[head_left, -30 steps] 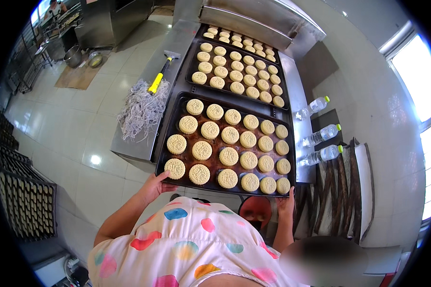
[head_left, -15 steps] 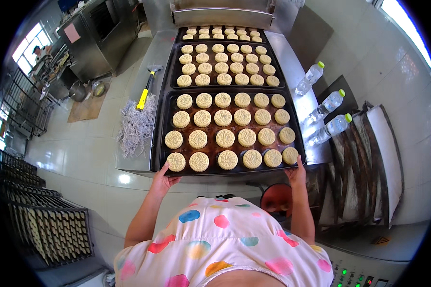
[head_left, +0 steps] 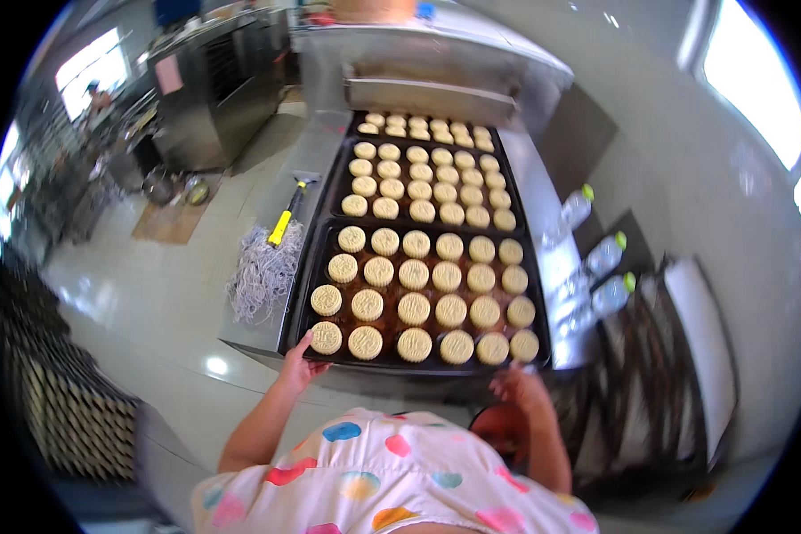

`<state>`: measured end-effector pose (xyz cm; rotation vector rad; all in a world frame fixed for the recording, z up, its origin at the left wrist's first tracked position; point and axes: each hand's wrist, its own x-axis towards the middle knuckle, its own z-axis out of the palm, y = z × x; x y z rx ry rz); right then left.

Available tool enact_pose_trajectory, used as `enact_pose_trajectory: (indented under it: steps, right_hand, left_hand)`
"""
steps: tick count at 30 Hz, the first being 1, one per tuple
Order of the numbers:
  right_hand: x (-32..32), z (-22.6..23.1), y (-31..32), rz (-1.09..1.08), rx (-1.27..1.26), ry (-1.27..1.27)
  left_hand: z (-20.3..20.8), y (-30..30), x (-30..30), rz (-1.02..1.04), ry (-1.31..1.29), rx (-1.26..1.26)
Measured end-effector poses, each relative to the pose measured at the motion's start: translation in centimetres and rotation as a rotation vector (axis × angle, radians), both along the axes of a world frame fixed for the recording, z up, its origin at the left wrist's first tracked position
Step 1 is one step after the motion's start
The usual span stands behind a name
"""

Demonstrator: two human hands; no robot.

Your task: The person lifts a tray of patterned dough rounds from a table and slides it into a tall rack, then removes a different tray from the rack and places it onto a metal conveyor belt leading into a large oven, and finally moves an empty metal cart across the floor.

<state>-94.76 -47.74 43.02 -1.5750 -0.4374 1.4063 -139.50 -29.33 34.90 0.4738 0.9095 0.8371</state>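
Note:
A dark baking tray (head_left: 390, 354) with rows of round, pale, pattern-stamped pastries (head_left: 414, 309) lies at the front of the metal counter. My left hand (head_left: 301, 364) grips its near left corner, thumb on the rim and fingers below. By the near right corner, my right hand (head_left: 523, 389) sits just below the rim; its fingers are blurred, and I cannot tell whether they touch the tray. Behind it, end to end, lie a second tray (head_left: 402, 217) of the same pastries and a third one, partly under the metal hood (head_left: 432, 95).
Left on the counter are a yellow-handled scraper (head_left: 285, 220) and a heap of pale stringy shreds (head_left: 264, 278). Three clear bottles with green caps, one a front bottle (head_left: 610, 295), stand along the right side. Dark trays (head_left: 650, 356) lean right; a loaded rack (head_left: 80, 414) stands lower left.
The view has tilted up and shifted, so the counter sits lower. My right hand has come off its grip on the tray's right corner and moved inward and down. My left hand keeps its hold.

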Motion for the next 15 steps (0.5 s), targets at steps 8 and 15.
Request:
enact_pose_trajectory:
  steps: [8,15]
  right_hand:
    - [-15.4,21.8,-4.7,0.287,1.418,-0.119]
    - [-20.7,25.9,-3.2,0.932,1.709,0.040]
  left_hand:
    - [-0.2,-1.4,0.4,0.127,-0.119,-0.081]
    - [-0.5,-2.7,0.5,0.143,-0.278,-0.094]
